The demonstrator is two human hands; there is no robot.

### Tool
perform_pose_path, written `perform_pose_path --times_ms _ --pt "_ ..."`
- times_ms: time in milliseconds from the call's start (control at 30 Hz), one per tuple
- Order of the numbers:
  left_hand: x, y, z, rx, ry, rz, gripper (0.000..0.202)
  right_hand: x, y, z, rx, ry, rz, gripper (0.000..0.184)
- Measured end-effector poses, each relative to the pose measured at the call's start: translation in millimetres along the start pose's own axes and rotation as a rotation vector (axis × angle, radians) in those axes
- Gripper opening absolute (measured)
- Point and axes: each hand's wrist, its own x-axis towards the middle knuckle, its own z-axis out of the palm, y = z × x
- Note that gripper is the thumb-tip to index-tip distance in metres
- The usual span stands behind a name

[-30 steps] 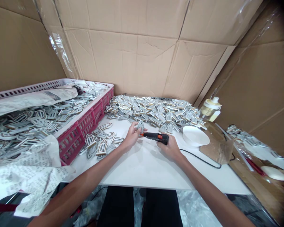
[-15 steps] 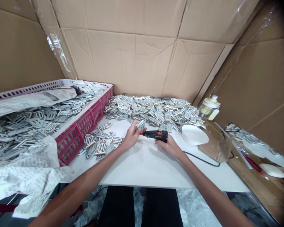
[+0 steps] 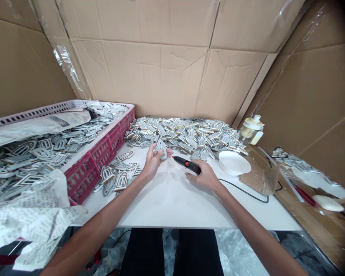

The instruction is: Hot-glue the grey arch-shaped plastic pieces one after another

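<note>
Between the thumb and fingers of my left hand [image 3: 153, 162] is a grey arch-shaped piece [image 3: 161, 148], its face turned towards me. My right hand [image 3: 204, 175] is wrapped round a black and orange hot glue gun [image 3: 186, 164]. The gun's orange tip points left and lies just to the right of the left fingers, apart from the piece. Behind both hands spreads a heap of similar grey pieces [image 3: 189, 134]. More arch-shaped pieces, some with white and gold faces [image 3: 121, 181], lie on the white table [image 3: 172, 207] to the left.
At the left a pink crate [image 3: 87, 174] holds many such pieces and newspaper [image 3: 37, 199]. On the right are a white bowl [image 3: 234, 164], a black cord [image 3: 244, 191], a cream-lidded clear container [image 3: 251, 130] and a cardboard sheet [image 3: 251, 180]. Cardboard walls [image 3: 149, 76] enclose the table.
The glue gun's tip has drawn away from the piece, and the gun now tilts down to the right. My left hand has moved slightly left and turned the piece upright, its fingers extending.
</note>
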Motion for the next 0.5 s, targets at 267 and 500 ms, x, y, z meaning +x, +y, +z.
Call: perform_pose_path --times_ms 267,500 --pt "-0.7 5.4 3.2 -0.109 0.035 -0.085 0.020 -2.3 1.8 4.2 -0.047 -0.055 -0.034 0.041" --pt "0.9 7.1 0.8 -0.206 0.054 -0.150 0.020 1.0 4.1 -14.1 -0.060 -0.217 -0.130 0.053"
